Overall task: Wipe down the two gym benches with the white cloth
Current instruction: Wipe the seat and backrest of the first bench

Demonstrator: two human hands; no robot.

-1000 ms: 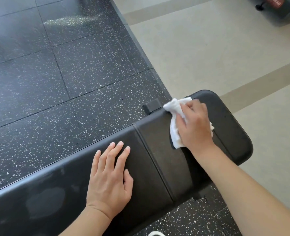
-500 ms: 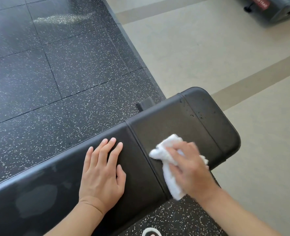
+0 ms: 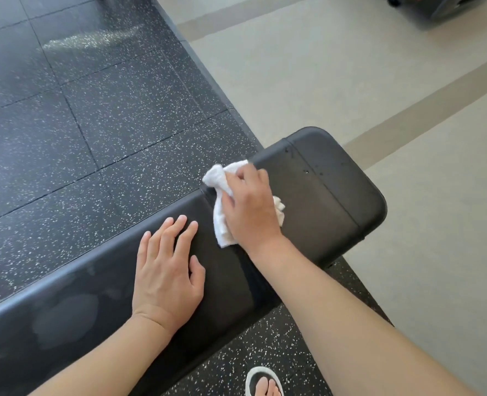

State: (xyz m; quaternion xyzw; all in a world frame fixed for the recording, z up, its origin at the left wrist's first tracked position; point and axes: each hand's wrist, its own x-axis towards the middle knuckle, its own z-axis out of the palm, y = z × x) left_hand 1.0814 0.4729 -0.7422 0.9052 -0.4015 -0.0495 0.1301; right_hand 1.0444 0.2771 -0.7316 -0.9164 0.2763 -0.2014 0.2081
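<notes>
A black padded gym bench point(image 3: 336, 195) runs from the lower left to the middle right, with a seam between its long pad and its short end pad. My right hand point(image 3: 249, 208) grips a crumpled white cloth point(image 3: 221, 224) and presses it on the end pad next to the seam, near the far edge. My left hand point(image 3: 168, 270) rests flat on the long pad, fingers straight, just left of the seam. Small droplets dot the end pad. Only one bench is in view.
Black speckled rubber floor tiles point(image 3: 94, 124) lie beyond and under the bench. Beige floor with darker stripes point(image 3: 379, 81) spreads to the right. Dark equipment point(image 3: 442, 7) sits at the top right corner. A foot in a sandal point(image 3: 263, 382) stands by the bench's near side.
My right hand slid the cloth from the end pad's far edge to its near edge, then back to the far edge beside the seam. My left hand stayed flat on the long pad.
</notes>
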